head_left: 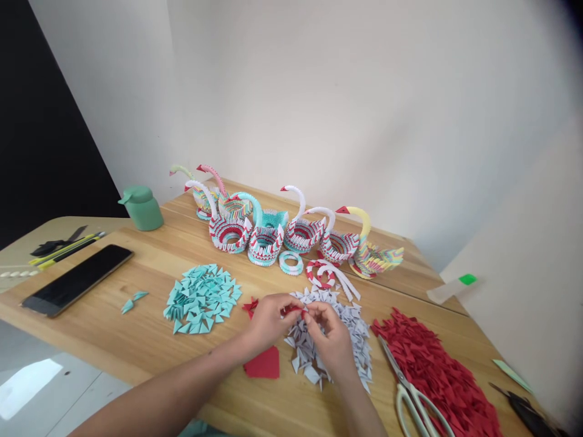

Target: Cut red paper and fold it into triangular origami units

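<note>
Both hands meet over a pile of white folded paper pieces point(310, 352). My left hand point(272, 317) is closed, its fingertips pinching small red folded paper pieces point(291, 311). Facing it, my right hand point(331, 337) is closed too, with thumb and finger on the same small red and white pieces. How these pieces join is hidden by the fingers. Beneath my left wrist lies a red paper sheet point(263, 363), and a few red folded pieces point(250, 307) sit just behind that hand.
Teal folded pieces point(203, 297) lie left and red ones point(432, 370) right, beside scissors point(412, 394). Several paper swans point(230, 233) stand along the back with paper rings point(290, 263). A phone point(77, 279), a green container point(142, 208) and a dark tool point(528, 413) lie near the edges.
</note>
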A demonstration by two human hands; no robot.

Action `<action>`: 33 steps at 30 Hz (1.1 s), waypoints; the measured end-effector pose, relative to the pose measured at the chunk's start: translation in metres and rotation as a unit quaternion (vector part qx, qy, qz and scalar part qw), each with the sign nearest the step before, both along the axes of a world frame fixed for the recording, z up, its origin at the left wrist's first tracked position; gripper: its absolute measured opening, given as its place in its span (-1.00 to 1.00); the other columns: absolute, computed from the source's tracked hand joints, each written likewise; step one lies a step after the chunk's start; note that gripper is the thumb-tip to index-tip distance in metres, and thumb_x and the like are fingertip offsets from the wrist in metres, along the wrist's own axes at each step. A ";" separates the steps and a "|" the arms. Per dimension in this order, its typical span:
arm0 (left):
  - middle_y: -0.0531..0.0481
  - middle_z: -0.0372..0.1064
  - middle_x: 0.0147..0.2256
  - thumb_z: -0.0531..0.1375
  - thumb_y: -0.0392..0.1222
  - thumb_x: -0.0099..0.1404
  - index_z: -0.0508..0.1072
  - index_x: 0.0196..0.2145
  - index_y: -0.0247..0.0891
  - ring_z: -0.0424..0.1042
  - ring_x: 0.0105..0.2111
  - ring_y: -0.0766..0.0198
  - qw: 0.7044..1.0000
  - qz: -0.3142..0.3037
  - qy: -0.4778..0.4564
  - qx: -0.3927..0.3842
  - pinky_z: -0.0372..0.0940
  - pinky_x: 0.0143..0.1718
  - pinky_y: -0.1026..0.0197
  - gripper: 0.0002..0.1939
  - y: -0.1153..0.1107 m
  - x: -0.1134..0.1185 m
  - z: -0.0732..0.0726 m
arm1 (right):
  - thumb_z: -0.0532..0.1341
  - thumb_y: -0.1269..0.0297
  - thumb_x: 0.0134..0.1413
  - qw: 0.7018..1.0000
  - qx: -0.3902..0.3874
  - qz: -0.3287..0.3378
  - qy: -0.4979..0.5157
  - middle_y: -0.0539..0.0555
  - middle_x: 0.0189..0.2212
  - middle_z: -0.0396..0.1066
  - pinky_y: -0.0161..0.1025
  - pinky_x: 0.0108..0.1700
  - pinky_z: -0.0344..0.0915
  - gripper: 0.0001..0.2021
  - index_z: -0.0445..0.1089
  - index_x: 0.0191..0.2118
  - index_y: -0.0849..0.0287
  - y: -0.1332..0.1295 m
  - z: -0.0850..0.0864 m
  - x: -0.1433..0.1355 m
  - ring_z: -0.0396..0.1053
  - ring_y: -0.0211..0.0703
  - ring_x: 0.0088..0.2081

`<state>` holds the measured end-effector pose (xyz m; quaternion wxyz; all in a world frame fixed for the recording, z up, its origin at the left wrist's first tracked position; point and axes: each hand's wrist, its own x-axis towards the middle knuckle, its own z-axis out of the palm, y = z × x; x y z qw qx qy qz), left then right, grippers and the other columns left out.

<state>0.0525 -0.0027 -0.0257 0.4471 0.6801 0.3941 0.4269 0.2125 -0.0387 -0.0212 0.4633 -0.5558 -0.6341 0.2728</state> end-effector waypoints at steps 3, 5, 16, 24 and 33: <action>-0.01 0.46 -0.47 0.18 -0.19 0.17 0.52 -0.40 -0.33 0.35 -0.48 0.31 0.987 -0.035 -0.094 -0.125 0.22 -0.42 0.30 -0.83 0.006 0.000 -0.002 | 0.19 0.19 0.13 1.000 -0.006 0.000 0.004 0.04 -0.46 0.45 -0.26 -0.33 0.34 -0.84 0.42 -0.28 0.16 0.001 0.005 0.005 0.41 -0.14 -0.41; 0.01 0.42 -0.52 0.21 -0.09 0.15 0.50 -0.44 -0.35 0.29 -0.54 0.35 0.974 -0.049 -0.135 -0.174 0.19 -0.47 0.31 -0.77 0.009 0.000 -0.003 | 0.19 0.20 0.14 1.000 0.017 0.011 -0.021 0.06 -0.41 0.47 -0.23 -0.27 0.35 -0.85 0.44 -0.29 0.15 0.002 0.008 0.009 0.43 -0.11 -0.35; 0.02 0.40 -0.53 0.28 0.09 0.10 0.48 -0.42 -0.37 0.23 -0.59 0.42 0.954 -0.122 -0.154 -0.227 0.17 -0.50 0.32 -0.61 0.007 -0.003 -0.005 | 0.19 0.31 0.18 0.977 0.145 0.085 -0.133 0.07 -0.36 0.46 -0.19 -0.21 0.35 -0.88 0.49 -0.29 0.07 0.003 0.013 0.015 0.42 -0.08 -0.27; 0.05 0.38 -0.54 0.27 -0.09 0.11 0.41 -0.44 -0.33 0.28 -0.55 0.38 0.967 -0.107 -0.146 -0.179 0.17 -0.49 0.33 -0.77 0.006 0.001 -0.005 | 0.09 0.31 0.24 0.975 0.087 0.114 -0.170 0.06 -0.36 0.44 -0.18 -0.20 0.29 -0.81 0.38 -0.38 0.09 0.001 0.021 0.012 0.38 -0.08 -0.26; 0.09 0.30 -0.52 0.20 -0.20 0.12 0.41 -0.43 -0.31 0.24 -0.51 0.38 0.982 -0.084 -0.090 -0.140 0.15 -0.45 0.34 -0.89 0.005 -0.002 0.005 | 0.19 0.23 0.14 0.996 -0.034 0.064 -0.050 0.04 -0.40 0.47 -0.25 -0.26 0.31 -0.89 0.39 -0.33 0.12 -0.002 0.016 0.004 0.42 -0.11 -0.35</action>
